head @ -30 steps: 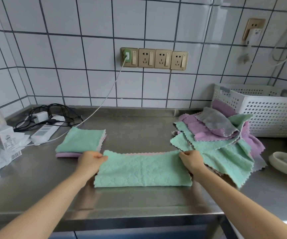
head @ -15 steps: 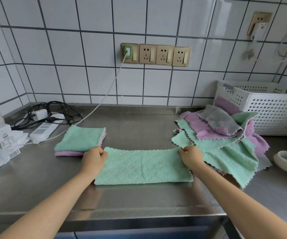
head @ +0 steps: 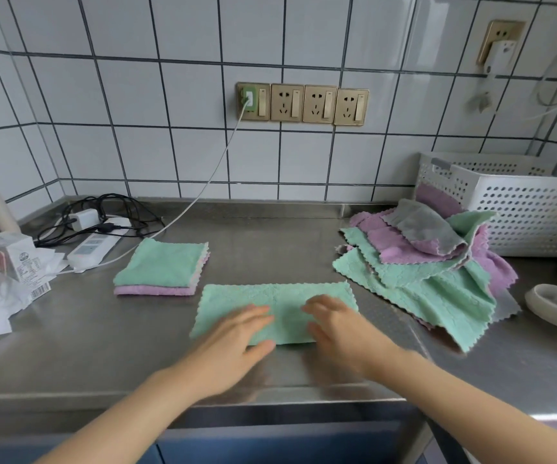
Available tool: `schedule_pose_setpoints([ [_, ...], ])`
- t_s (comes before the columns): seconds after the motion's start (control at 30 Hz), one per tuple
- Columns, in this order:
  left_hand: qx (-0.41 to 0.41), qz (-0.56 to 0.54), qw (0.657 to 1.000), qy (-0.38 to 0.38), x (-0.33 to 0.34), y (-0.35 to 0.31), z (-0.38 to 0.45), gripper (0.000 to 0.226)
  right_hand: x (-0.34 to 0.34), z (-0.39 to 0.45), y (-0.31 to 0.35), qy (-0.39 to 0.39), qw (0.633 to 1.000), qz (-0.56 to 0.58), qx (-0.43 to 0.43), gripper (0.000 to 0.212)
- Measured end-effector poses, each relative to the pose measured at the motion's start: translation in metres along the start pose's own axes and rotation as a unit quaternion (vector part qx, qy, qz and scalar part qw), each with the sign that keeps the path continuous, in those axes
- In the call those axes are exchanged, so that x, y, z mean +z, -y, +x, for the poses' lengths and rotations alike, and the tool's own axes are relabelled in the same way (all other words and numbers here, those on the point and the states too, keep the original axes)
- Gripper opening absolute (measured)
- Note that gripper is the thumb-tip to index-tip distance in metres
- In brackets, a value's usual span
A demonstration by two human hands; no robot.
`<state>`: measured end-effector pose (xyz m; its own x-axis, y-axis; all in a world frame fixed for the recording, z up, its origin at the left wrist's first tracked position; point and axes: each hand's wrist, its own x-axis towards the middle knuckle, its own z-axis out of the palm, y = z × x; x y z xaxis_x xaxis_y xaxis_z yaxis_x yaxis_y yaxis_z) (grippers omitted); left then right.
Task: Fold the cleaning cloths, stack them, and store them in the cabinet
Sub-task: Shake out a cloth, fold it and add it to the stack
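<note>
Half-folded green cloth [head: 275, 311] lies on the tabletop [head: 69, 356], long axis running left-right. Left hand [head: 233, 339] and right hand [head: 335, 324] rest flat mid-cloth, fingers spread, gripping nothing. Ends are equally near each hand. Bare steel in front; folded stack [head: 163, 267] sits back-left, unfolded pile [head: 427, 262] crowds the right end.

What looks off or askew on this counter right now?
Nothing damaged or spilled. The heap of unfolded green, purple and grey cloths sprawls against the white perforated basket; the folded green cloth strip lies slightly skewed.
</note>
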<state>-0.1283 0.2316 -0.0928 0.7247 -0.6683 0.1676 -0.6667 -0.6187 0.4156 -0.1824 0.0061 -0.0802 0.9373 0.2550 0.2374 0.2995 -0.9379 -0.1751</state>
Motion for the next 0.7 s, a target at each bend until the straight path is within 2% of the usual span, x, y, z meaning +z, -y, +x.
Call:
schedule_pose_setpoints([
  [0.1, -0.006, 0.047, 0.996, 0.075, 0.015, 0.004, -0.006, 0.058, 0.011, -0.014, 0.005, 0.011, 0.999, 0.023, -0.048, 0.039],
  [0.27, -0.005, 0.063, 0.993, 0.101, 0.008, 0.029, -0.03, 0.06, 0.002, -0.044, -0.015, 0.024, 0.999, 0.015, -0.033, 0.039],
  [0.47, -0.028, 0.069, 0.996, 0.051, -0.006, 0.053, -0.053, 0.054, -0.012, -0.061, -0.038, 0.025, 1.0, -0.008, -0.011, 0.036],
  [0.6, -0.035, 0.115, 0.993, -0.011, -0.013, 0.054, -0.05, 0.043, -0.009, -0.06, -0.048, -0.005, 0.997, -0.073, -0.022, 0.033],
  [0.7, -0.03, 0.144, 0.988, -0.045, -0.008, 0.036, -0.042, 0.043, -0.008, -0.053, -0.044, -0.003, 0.992, -0.125, -0.021, 0.032],
])
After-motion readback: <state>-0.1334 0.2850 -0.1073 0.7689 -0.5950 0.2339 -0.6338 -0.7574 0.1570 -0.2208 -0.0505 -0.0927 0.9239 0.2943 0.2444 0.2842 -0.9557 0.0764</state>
